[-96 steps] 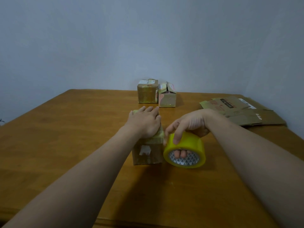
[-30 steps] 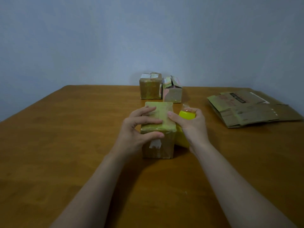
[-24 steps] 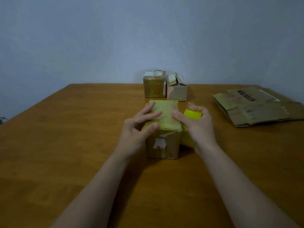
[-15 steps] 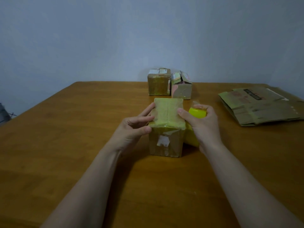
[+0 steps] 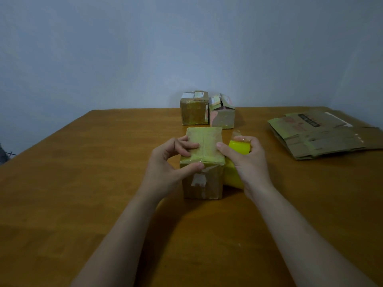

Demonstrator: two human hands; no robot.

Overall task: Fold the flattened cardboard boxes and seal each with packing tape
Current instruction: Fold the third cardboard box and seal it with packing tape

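Centrally, brown box [image 5: 204, 141] with tape-glossy top

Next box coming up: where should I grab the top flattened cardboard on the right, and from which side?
Likely its near left corner, reached low from the left once the right hand drops the tape roll. The flattened cardboard lies flat on the table, so only edges give purchase; that corner points toward you.

Dim, flat light; soft shadows under the forearms; slight blur, wide-angle bending at edges.
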